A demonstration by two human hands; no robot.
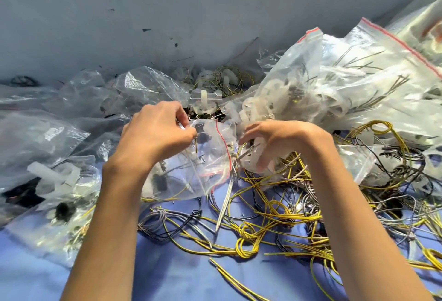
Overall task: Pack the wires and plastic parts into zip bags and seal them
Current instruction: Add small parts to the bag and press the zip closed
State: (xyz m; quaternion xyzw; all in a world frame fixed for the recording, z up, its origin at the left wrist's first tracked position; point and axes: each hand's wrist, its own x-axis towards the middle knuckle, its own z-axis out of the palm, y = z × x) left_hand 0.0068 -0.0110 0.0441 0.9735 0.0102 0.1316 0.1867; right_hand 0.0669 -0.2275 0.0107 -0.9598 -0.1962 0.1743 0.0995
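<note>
A small clear zip bag [191, 176] with a red seal line sits between my hands, holding a few wires and small parts. My left hand [155, 135] pinches the bag's upper left edge with curled fingers. My right hand [270, 143] is curled round a white plastic part [259, 154] and a bundle of grey wires [235, 164] at the bag's mouth. Loose yellow and grey wires [275, 217] lie tangled on the blue cloth [181, 276] below and to the right.
Filled zip bags [55, 181] pile up at the left. A big clear bag [358, 80] of white parts and wires lies at the right. Empty bags [143, 88] and loose white parts [205, 104] sit behind, against a grey wall [167, 13].
</note>
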